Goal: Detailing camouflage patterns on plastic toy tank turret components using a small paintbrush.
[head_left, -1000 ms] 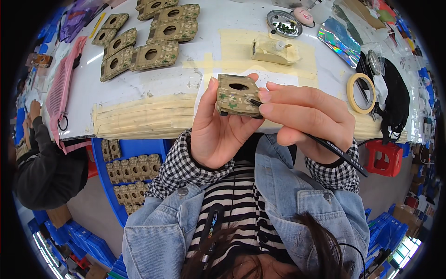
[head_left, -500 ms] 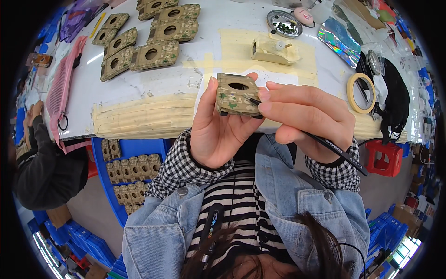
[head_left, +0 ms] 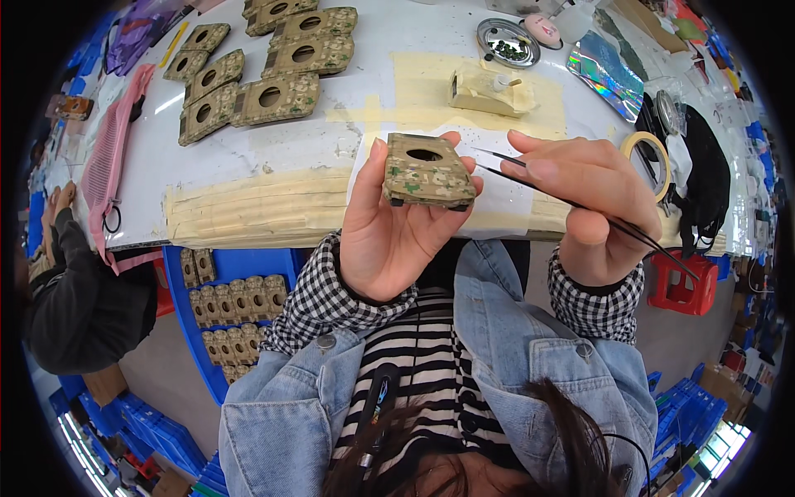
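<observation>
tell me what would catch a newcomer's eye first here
First, the camouflage-patterned block with an oval hole, held up in the left hand at picture centre. Beside it, the right hand pinches thin black tweezers whose tips point toward the block. Behind, a cluster of matching blocks lies on the white table, upper left.

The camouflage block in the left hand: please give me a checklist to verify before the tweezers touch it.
1. Left hand holds the camouflage block firmly, thumb on one side and fingers on the other: ok.
2. The block's oval hole faces up, uncovered: ok.
3. Right hand grips the black tweezers: ok.
4. Tweezer tips point at the block but stop short of it: ok.
5. Something is held between the tips: cannot tell, too small.
6. Round metal dish with small dark pieces on the table, beyond the hands: ok.
</observation>
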`<action>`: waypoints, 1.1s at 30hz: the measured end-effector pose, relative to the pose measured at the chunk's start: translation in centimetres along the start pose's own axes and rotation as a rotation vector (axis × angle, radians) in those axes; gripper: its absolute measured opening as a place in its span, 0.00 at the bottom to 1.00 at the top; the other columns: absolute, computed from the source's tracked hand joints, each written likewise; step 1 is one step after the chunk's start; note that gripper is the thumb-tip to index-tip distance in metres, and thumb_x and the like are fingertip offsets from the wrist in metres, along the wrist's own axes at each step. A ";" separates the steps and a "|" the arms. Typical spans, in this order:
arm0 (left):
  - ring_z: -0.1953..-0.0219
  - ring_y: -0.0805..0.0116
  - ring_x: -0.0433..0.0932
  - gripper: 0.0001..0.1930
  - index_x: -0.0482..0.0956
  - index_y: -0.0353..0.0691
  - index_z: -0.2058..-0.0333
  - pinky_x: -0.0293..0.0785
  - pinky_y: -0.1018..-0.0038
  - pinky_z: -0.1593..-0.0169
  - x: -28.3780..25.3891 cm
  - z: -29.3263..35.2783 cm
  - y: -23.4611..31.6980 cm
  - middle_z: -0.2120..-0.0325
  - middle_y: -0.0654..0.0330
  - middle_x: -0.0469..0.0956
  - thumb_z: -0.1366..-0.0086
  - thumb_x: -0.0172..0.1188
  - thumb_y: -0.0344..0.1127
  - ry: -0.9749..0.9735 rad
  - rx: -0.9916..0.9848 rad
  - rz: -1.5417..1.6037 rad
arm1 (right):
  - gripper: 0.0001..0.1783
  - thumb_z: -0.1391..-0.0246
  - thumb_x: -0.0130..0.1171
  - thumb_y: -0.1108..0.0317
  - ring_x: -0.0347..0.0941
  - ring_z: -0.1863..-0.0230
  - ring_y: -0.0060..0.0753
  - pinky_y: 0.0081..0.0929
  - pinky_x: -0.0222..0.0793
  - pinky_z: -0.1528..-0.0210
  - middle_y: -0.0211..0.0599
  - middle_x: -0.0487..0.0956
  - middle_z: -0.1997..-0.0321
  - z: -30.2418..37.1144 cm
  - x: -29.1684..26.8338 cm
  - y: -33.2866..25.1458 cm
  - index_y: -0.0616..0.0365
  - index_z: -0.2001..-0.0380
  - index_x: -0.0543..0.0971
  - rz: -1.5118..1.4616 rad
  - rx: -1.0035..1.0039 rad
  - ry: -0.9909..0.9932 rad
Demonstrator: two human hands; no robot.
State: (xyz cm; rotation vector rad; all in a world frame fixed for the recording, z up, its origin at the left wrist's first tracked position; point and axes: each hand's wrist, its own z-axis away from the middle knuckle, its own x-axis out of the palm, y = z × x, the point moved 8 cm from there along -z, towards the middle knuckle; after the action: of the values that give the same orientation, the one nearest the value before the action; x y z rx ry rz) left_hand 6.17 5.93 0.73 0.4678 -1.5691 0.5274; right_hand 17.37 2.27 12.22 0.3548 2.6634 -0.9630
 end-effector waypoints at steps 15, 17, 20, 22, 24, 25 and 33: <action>0.45 0.53 0.68 0.31 0.52 0.34 0.40 0.73 0.65 0.45 -0.2 0.0 -0.1 0.48 0.45 0.67 0.31 0.36 0.54 -0.033 -0.011 0.045 | 0.14 0.50 0.62 0.67 0.78 0.66 0.36 0.27 0.73 0.59 0.41 0.80 0.66 0.2 0.4 0.9 0.65 0.62 0.78 0.053 0.134 0.011; 0.45 0.53 0.68 0.31 0.53 0.34 0.40 0.73 0.65 0.45 -0.1 -0.1 -0.1 0.48 0.45 0.67 0.31 0.36 0.54 -0.022 -0.006 0.031 | 0.14 0.51 0.63 0.69 0.78 0.66 0.34 0.25 0.72 0.60 0.41 0.80 0.66 0.4 0.8 1.0 0.65 0.61 0.77 0.075 0.180 -0.017; 0.45 0.53 0.69 0.31 0.54 0.34 0.40 0.72 0.65 0.44 -0.1 -0.1 -0.1 0.49 0.45 0.68 0.30 0.36 0.54 -0.022 0.007 0.009 | 0.15 0.53 0.64 0.71 0.78 0.66 0.33 0.24 0.72 0.62 0.41 0.80 0.67 0.7 1.2 1.1 0.64 0.61 0.77 0.000 0.305 0.099; 0.45 0.53 0.69 0.30 0.54 0.34 0.40 0.72 0.66 0.44 0.2 -0.1 -0.1 0.49 0.45 0.68 0.30 0.36 0.54 -0.055 0.022 0.024 | 0.15 0.54 0.65 0.71 0.78 0.64 0.36 0.25 0.72 0.61 0.41 0.80 0.66 0.4 1.5 1.0 0.64 0.61 0.78 -0.003 0.332 0.134; 0.45 0.53 0.69 0.30 0.54 0.34 0.40 0.72 0.66 0.44 0.2 -0.1 -0.1 0.49 0.45 0.68 0.30 0.35 0.54 -0.061 0.016 0.023 | 0.16 0.56 0.65 0.71 0.78 0.62 0.38 0.26 0.73 0.59 0.41 0.80 0.65 -0.1 1.4 0.8 0.63 0.62 0.79 0.084 0.281 0.064; 0.45 0.53 0.69 0.30 0.54 0.34 0.40 0.72 0.66 0.44 0.3 0.0 -0.1 0.49 0.45 0.68 0.30 0.35 0.54 -0.065 0.014 0.023 | 0.15 0.56 0.66 0.71 0.78 0.62 0.39 0.26 0.73 0.58 0.40 0.80 0.64 -0.3 1.5 0.7 0.63 0.62 0.79 0.172 0.216 -0.025; 0.48 0.61 0.73 0.30 0.54 0.35 0.40 0.74 0.66 0.46 -0.3 0.0 0.1 0.50 0.50 0.70 0.30 0.36 0.53 0.026 0.036 -0.104 | 0.15 0.58 0.65 0.70 0.77 0.63 0.38 0.34 0.73 0.52 0.37 0.79 0.65 -0.3 2.1 0.0 0.60 0.64 0.80 0.114 0.145 -0.077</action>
State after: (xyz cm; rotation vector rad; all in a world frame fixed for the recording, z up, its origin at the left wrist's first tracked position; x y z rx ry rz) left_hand 6.14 5.99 0.47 0.5650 -1.5038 0.4807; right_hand 15.40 2.75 11.72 0.4851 2.4820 -1.1130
